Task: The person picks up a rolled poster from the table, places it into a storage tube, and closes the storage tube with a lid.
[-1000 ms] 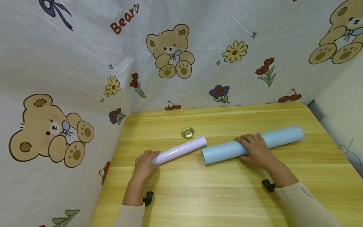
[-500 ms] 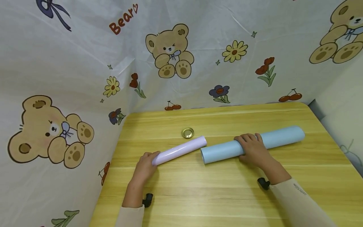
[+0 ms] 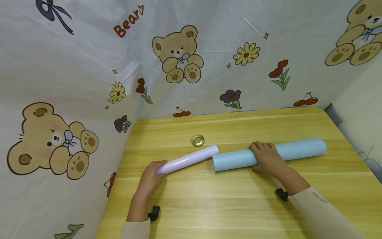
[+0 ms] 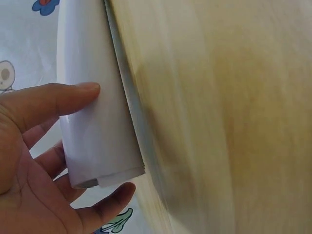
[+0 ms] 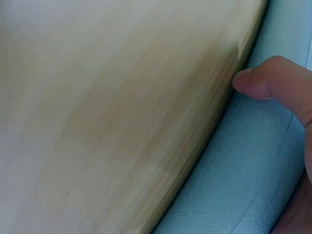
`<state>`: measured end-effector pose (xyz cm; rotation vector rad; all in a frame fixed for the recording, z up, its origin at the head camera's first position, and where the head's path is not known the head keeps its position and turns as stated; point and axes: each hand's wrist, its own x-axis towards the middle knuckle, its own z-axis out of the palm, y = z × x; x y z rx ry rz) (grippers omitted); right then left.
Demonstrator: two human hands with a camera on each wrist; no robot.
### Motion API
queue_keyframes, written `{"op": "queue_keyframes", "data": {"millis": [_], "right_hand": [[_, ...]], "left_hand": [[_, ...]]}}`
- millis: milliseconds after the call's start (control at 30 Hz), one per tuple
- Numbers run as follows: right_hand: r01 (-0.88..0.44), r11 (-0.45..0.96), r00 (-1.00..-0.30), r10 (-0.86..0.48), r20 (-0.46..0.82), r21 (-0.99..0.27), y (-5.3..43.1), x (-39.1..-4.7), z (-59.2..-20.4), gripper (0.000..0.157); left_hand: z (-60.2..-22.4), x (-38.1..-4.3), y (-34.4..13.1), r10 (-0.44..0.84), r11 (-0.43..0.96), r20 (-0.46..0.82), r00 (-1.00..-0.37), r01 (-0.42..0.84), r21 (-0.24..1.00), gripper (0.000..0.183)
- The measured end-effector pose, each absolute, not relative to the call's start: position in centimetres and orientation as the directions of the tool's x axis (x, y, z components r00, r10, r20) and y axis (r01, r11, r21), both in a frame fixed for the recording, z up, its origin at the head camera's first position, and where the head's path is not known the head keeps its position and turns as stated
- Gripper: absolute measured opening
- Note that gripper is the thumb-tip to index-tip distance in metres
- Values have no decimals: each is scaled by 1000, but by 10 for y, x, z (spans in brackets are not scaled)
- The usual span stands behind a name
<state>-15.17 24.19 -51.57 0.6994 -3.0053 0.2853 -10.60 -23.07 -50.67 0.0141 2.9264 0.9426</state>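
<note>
In the head view, a glossy lilac roll of sheet material (image 3: 188, 160) lies slanted on the wooden table. My left hand (image 3: 151, 176) holds its near left end; in the left wrist view the thumb lies across the lilac roll (image 4: 95, 126) and other fingers reach behind it. A thicker light-blue roll (image 3: 301, 149) with a hollow left end lies to the right. Across its middle my right hand (image 3: 266, 158) grips it, the thumb on the near side of the textured blue roll (image 5: 234, 165) in the right wrist view. The two rolls' inner ends nearly meet; contact is unclear.
A small round gold-coloured dish or lid (image 3: 198, 140) sits behind the lilac roll on the wooden table (image 3: 191, 205). A white bear-print cloth (image 3: 215, 36) hangs behind and at the left. Black wrist devices (image 3: 282, 195) hang below the sleeves.
The blue roll's far right end has swung toward me and slightly right, my right hand moving with it. My left hand and the lilac roll's near end have shifted slightly left.
</note>
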Motion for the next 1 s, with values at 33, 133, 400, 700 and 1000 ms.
{"op": "queue_keyframes", "data": {"millis": [33, 133, 400, 700, 1000], "right_hand": [[-446, 879, -895, -439, 79, -166, 243, -152, -516, 72], [-457, 876, -889, -451, 71, -156, 244, -152, -516, 71], [-494, 861, -869, -485, 91, -120, 250, -149, -522, 81], [-526, 845, -844, -505, 180, -96, 256, -139, -524, 79], [-556, 829, -819, -532, 216, -64, 262, -140, -519, 82]], "left_hand": [[-507, -106, -231, 26, 804, -61, -998, -15, 595, 53], [-506, -105, -233, 12, 780, -64, -998, -31, 625, 51], [-506, -104, -237, -21, 711, -113, -993, -94, 697, 49], [-505, -101, -240, -79, 556, -209, -975, -217, 802, 46], [-506, -100, -239, -138, 284, -234, -962, -265, 921, 51]]}}
